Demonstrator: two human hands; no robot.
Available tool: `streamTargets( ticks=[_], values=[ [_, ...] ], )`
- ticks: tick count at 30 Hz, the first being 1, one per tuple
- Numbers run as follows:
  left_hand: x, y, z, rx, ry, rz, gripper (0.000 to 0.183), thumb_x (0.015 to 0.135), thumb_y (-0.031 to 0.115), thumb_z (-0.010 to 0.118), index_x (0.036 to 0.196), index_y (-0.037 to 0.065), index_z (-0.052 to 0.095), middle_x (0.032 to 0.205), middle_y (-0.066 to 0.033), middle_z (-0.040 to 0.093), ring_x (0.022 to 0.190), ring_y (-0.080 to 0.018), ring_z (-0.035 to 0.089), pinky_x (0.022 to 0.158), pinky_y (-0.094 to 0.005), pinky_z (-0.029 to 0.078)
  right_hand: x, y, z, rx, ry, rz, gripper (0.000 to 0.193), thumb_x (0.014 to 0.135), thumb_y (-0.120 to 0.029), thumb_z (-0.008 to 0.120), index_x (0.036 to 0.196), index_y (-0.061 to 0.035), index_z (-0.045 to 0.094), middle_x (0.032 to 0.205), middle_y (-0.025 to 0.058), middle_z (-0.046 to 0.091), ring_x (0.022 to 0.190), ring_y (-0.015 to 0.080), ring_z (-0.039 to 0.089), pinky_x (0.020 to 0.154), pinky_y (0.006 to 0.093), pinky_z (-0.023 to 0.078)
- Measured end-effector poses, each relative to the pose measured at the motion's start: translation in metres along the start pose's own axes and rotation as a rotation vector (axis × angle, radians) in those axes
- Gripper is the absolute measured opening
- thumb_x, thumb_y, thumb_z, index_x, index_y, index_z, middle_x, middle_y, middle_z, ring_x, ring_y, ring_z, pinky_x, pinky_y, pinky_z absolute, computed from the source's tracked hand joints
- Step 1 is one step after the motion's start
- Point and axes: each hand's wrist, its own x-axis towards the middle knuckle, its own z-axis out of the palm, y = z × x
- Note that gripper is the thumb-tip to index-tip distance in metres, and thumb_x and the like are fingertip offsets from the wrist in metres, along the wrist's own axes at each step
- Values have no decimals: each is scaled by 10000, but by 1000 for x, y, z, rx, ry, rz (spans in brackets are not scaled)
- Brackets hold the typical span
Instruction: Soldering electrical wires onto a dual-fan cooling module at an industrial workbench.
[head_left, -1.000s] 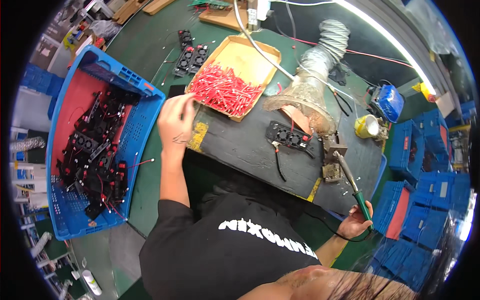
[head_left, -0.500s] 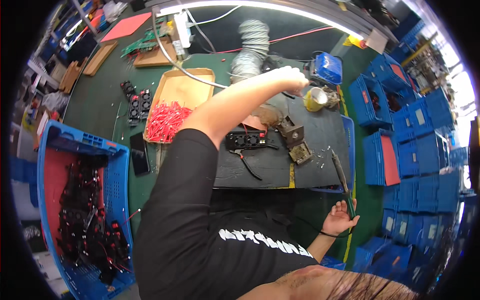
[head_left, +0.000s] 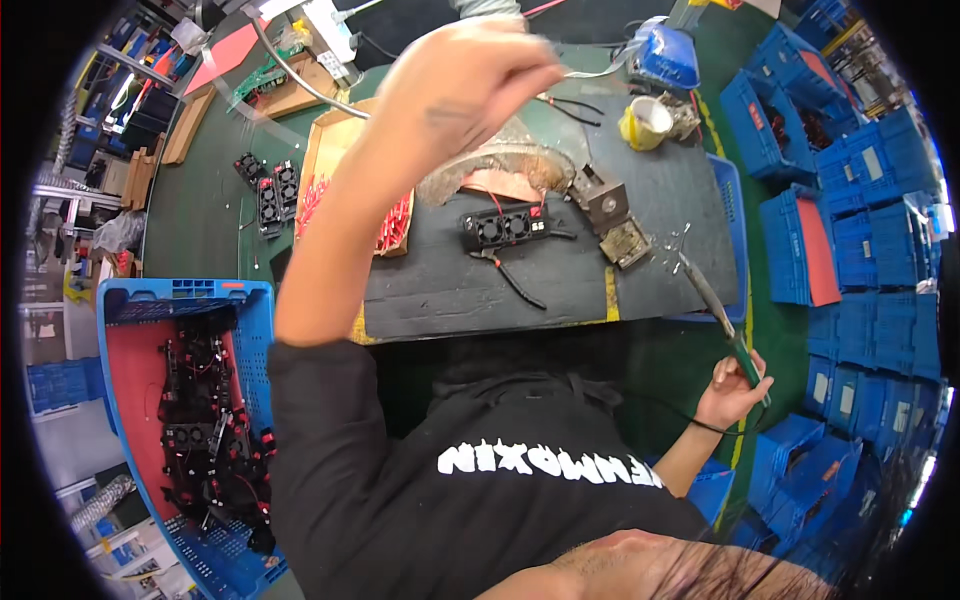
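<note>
My left hand (head_left: 475,95) is raised over the far part of the bench, slightly blurred. Its thumb and fingers pinch together at the end of a thin silvery strand (head_left: 600,72), which trails toward a blue box-like holder (head_left: 664,57). Low on the right, my right hand (head_left: 733,392) grips a soldering iron (head_left: 712,296) by its green handle, with the tip pointing up toward the bench. Between the hands lies a black twin-fan unit (head_left: 507,228) with red wires. Cutting pliers (head_left: 515,282) rest against its near side. Another pair of pliers (head_left: 572,106) lies farther back.
Beside the fan unit is a grimy metal box with an open lid (head_left: 624,243). A yellow-wrapped cup (head_left: 646,122) stands behind it. My left forearm partly covers a cardboard tray (head_left: 397,240) of red pieces. A blue crate (head_left: 112,370) of fan units sits left; blue bins (head_left: 790,245) line the right.
My left hand has risen and swung left from near the cup, the silvery strand now stretching behind it. My right hand still holds the soldering iron. The whole view has shifted.
</note>
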Motion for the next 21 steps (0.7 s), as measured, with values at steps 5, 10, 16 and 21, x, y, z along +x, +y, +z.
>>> streamTargets(
  ticks=[5,10,16,21],
  values=[
    [-128,68,17,78,104,-367,138,769,95,698,907,105,707,663,-39,512,661,-226,537,641,-361,429,16,17,16,-56,-99,-11,406,995,-408,445,1019,-21,566,702,94,540,514,131,472,468,239,369],
    [-190,88,82,233,33,-417,175,719,120,692,881,183,710,835,15,525,842,-167,530,849,-371,337,6,13,71,-423,-216,-120,406,932,-384,537,1060,2,548,747,92,572,593,144,548,469,242,438],
    [-199,70,118,189,57,-411,283,677,148,703,903,312,748,830,31,478,831,-169,477,827,-358,268,-7,29,93,-494,-297,-79,429,891,-373,559,1019,36,566,817,152,590,618,204,600,502,278,510],
    [-191,67,126,185,42,-388,247,678,154,696,879,289,743,870,34,499,884,-169,476,854,-377,265,-20,34,94,-502,-295,-70,427,897,-385,554,1013,26,565,802,152,571,614,197,597,488,271,499]
  ],
)
